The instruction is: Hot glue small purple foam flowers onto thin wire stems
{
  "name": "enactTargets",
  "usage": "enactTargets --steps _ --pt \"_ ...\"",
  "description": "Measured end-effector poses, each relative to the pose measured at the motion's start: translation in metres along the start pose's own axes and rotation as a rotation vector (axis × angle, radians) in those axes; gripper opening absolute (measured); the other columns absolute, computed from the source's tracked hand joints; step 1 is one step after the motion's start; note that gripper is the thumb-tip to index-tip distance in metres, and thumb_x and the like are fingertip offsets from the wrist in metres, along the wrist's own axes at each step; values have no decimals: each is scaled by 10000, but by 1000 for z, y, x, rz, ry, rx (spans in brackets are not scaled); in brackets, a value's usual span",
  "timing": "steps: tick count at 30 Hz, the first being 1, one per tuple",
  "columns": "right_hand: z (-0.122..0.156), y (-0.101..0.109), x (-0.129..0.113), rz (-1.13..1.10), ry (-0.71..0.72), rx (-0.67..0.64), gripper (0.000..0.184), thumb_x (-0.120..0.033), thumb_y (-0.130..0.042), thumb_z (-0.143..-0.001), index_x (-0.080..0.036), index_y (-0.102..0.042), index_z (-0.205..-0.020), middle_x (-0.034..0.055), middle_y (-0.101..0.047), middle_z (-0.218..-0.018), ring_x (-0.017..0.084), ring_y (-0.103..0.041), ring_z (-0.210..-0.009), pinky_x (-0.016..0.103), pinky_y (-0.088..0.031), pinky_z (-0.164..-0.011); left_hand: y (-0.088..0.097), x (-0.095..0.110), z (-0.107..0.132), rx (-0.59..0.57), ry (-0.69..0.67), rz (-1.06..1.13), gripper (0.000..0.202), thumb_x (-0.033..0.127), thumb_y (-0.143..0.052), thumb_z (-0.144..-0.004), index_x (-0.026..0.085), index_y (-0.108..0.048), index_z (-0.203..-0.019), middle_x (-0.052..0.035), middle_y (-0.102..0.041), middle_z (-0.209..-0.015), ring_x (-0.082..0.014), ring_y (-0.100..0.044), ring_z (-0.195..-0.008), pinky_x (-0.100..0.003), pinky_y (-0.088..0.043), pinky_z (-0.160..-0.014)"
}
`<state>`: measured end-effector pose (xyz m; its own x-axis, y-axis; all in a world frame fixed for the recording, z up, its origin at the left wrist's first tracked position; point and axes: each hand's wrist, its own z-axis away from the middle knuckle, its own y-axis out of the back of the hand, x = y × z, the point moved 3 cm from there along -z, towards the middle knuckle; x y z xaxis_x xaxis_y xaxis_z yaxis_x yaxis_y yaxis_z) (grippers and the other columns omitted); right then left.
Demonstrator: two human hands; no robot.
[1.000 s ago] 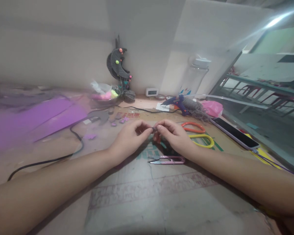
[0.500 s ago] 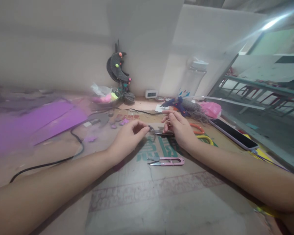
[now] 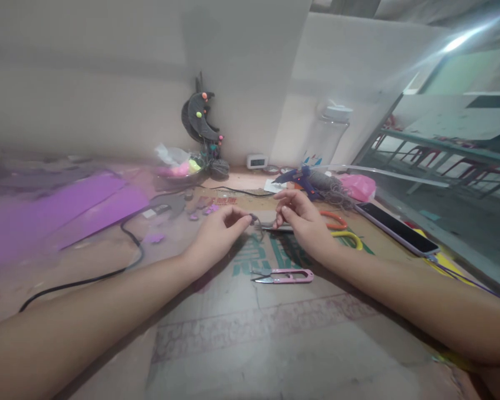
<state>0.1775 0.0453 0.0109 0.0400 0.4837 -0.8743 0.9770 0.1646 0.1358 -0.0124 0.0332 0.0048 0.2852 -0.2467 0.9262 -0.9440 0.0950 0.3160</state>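
Observation:
Thumb and fingertips of my left hand (image 3: 221, 232) pinch a small dark grey piece (image 3: 254, 218), with a short strand-like end hanging below it. Just to the right, my right hand (image 3: 303, 222) has its fingers curled in and its index finger raised and bent. Whatever lies between those fingers is too small to make out. Scissors with one orange and one yellow handle (image 3: 346, 239) lie beneath and beside this hand, their blades pointing left. Closer to me, pink thread snips (image 3: 292, 275) rest on the printed cardboard (image 3: 250, 333).
Purple sheets (image 3: 95, 203) and a black cable (image 3: 83, 283) lie left. Behind stand a dark crescent ornament (image 3: 202, 116), a small digital display (image 3: 256, 161) and a clear bottle (image 3: 327, 136). A blue glue gun (image 3: 300, 179), grey yarn (image 3: 327, 186) and a phone (image 3: 395, 228) are right.
My right hand has shifted slightly, its fingers curling and its thumb dropping lower. My left hand keeps its pinch on the small grey piece in nearly the same spot.

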Motion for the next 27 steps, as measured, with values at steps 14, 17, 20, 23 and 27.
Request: enactTargets --steps 14,17,20,23,27 --pt "4 -2 -3 88 -4 21 66 -213 -479 -924 -220 -503 -985 -61 -513 -641 120 -536 -575 276 -448 -586 -2 -5 -3 -20 -19 17 185 357 -615 -857 173 -629 -869 -24 -689 -868 -171 -621 -780 -293 -446 -712" --pt "4 -2 -4 157 17 3 119 -176 -477 -911 -211 -518 -1017 -45 -543 -685 131 -572 -645 300 -474 -675 -2 -4 -2 -23 -22 13 174 346 -613 -859 172 -627 -860 -20 -683 -858 -164 -615 -774 -286 -445 -711" --pt "3 -1 -3 210 37 -14 142 -156 -477 -900 -209 -529 -1021 -31 -564 -716 146 -598 -708 318 -477 -727 -3 -5 -3 -27 -22 11 181 357 -617 -855 177 -629 -863 -20 -683 -861 -166 -615 -774 -292 -447 -715" --pt "3 -1 -1 236 35 -17 151 -151 -504 -881 -212 -545 -1013 -18 -579 -758 161 -610 -760 328 -471 -747 -3 -6 -2 -32 -22 17 183 360 -618 -850 178 -629 -866 -22 -682 -858 -170 -615 -768 -296 -447 -705" --pt "4 -1 1 252 25 -1 142 -151 -530 -864 -213 -554 -989 -16 -557 -782 161 -589 -759 322 -456 -728 -3 -4 -1 -29 -28 6 169 346 -614 -851 177 -627 -852 -24 -680 -857 -172 -615 -776 -298 -444 -714"
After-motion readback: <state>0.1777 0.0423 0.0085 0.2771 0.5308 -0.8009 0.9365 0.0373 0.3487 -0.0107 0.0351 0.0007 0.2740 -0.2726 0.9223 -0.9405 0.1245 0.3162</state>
